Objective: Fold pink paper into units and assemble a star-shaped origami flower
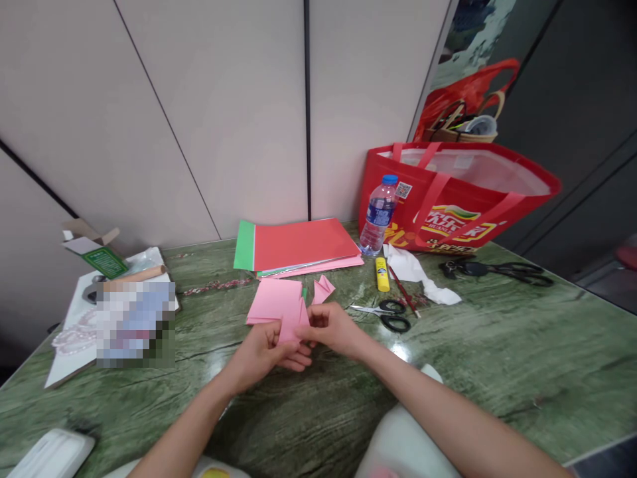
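Note:
Between my two hands is a small piece of folded pink paper (291,325), raised a little over the table. My left hand (271,348) grips it from the left, thumb on top and fingers underneath. My right hand (326,328) pinches its right edge. Just behind lies a stack of square pink paper (273,297), partly hidden by the held piece. Another folded pink paper piece (323,289) rests beyond my right hand. Scissors with black handles (388,312) lie to the right, near a yellow glue stick (382,274) and a dark red pencil (404,291).
Red and green paper sheets (306,242) lie at the back. A water bottle (379,216) stands before a red shopping bag (458,199). White tissue (421,275) and black scissors (507,270) are at right. A white board (74,362) with a small green box (102,255) is at left.

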Available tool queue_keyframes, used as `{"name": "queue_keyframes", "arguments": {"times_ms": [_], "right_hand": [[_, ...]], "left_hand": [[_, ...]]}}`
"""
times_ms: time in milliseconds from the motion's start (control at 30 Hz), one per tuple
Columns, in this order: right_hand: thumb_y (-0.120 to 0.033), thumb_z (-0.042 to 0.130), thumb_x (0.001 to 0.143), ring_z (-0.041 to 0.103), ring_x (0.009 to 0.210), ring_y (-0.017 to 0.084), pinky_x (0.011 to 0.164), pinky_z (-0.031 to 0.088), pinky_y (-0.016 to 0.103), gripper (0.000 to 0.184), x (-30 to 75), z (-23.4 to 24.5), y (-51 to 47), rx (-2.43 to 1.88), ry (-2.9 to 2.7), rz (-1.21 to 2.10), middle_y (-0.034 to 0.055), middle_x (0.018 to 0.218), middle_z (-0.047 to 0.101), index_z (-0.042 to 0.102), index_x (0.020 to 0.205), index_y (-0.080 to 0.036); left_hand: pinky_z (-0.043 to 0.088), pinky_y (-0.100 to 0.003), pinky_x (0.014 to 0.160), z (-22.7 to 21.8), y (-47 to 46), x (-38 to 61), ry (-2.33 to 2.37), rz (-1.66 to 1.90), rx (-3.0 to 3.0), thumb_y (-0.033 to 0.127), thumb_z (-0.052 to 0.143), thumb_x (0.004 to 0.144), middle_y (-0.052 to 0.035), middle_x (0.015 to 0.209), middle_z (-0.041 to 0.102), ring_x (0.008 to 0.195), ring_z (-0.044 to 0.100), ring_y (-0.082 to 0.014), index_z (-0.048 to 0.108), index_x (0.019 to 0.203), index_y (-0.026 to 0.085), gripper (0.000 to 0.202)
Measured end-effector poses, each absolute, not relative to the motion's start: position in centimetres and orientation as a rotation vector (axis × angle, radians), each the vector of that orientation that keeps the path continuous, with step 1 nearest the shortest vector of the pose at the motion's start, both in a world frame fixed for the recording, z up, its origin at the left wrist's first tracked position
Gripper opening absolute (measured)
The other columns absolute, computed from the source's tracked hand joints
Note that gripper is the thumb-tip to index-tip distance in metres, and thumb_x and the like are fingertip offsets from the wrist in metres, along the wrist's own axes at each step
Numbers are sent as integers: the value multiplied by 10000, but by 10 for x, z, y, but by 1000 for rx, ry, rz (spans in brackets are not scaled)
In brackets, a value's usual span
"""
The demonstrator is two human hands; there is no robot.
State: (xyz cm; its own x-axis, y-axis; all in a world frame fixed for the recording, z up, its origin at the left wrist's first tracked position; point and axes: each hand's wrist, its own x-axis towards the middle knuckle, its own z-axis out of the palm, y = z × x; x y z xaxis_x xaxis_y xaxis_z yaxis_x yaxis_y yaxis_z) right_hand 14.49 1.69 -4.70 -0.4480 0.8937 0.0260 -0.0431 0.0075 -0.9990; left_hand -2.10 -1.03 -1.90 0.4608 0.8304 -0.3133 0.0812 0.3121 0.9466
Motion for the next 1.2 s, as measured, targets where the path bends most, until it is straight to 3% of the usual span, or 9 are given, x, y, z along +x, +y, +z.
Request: {"name": "queue_keyframes", "arguments": {"times_ms": [233,567,767,933,1100,1200], "right_hand": [[-511,685,556,348,469,53,444,257,190,412,147,-43,18,-1043,-1462,1483,-53,515,443,540,598,-128],[-519,677,557,325,467,54,438,232,195,412,149,-42,22,-1044,-1477,1449,-57,510,425,518,574,-139],[-456,645,631,317,455,57,434,236,201,346,150,-41,21,-1067,-1559,1346,-54,500,413,502,583,-145],[-395,625,665,326,457,62,433,264,199,294,149,-41,20,-1069,-1600,1252,-57,492,399,481,569,-157],[-435,636,651,396,458,75,431,310,201,337,142,-49,16,-1009,-1604,1365,-47,507,426,450,565,-167],[-477,643,632,413,446,73,429,325,199,383,139,-50,13,-951,-1579,1445,-51,504,433,431,560,-167]], "left_hand": [[392,-451,947,-19,-13,-23,706,626,1078,300,696,672,-142,1084,638,1050,562,-265,574,1040,128,424],[329,-423,990,-21,-13,-25,646,619,1100,254,703,657,-133,1177,582,1132,497,-252,524,1118,167,503],[405,-453,908,-14,-12,-26,670,591,1150,232,683,682,-167,1138,583,990,588,-267,541,1081,124,436],[430,-421,881,-13,-12,-23,702,575,1204,248,703,655,-146,1130,589,979,589,-252,546,1067,134,456],[512,-354,693,-20,-11,-17,1012,633,1358,320,630,712,-97,779,694,679,661,-207,609,853,91,270],[521,-330,604,-22,-11,-14,1068,664,1382,344,610,716,-94,700,688,587,656,-199,623,785,75,277]]}}
